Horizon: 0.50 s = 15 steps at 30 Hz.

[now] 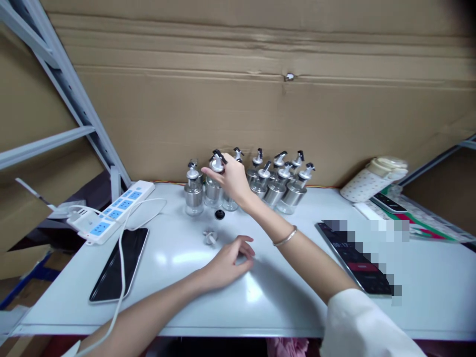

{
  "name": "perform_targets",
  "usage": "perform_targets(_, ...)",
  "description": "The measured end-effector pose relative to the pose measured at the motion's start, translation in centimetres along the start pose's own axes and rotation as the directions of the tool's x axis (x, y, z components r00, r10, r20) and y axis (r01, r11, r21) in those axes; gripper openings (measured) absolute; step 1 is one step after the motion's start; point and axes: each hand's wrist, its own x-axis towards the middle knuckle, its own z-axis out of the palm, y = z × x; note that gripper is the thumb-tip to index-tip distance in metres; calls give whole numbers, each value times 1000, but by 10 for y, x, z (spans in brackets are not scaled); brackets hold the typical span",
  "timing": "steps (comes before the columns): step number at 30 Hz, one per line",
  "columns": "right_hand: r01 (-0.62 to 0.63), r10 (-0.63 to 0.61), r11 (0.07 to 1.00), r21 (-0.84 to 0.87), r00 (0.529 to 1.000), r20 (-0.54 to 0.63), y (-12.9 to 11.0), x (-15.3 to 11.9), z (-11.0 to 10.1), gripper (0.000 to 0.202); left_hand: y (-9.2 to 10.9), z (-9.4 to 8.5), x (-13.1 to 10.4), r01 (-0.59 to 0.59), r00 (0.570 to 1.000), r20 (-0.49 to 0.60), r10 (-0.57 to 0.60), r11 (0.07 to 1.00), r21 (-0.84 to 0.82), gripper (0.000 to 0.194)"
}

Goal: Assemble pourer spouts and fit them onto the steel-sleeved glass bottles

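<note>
My right hand [236, 179] reaches into a group of glass bottles with metal sleeves and silver pour spouts. Its thumb and forefinger close around the spout [216, 163] of one glass bottle [213, 192]; the other fingers are hidden behind the hand. Just left stands another glass bottle [194, 197], and several more, such as this one [293, 196], stand to the right. My left hand [228, 263] rests on the table, fingers loosely curved and apart, holding nothing. A small black stopper [219, 214] and a loose silver spout piece [210, 238] lie between that hand and the bottles.
A power strip [115, 213] with a white cable and a dark phone [119, 265] are on the left. At right lie another phone [359, 263], partly pixelated, and a tilted spotted flask [374, 179]. A cardboard wall [260, 109] rises behind the table [282, 312].
</note>
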Motion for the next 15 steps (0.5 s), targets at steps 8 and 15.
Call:
perform_targets(8,-99,105,987,-127,993,45,15,-10,30,25,0,-1,0,-19,1000,18,18,999,41,37)
perform_targets(15,-199,201,979,-42,979,37,21,-21,33,33,0,0,0,-17,1000,8,16,997,69,35)
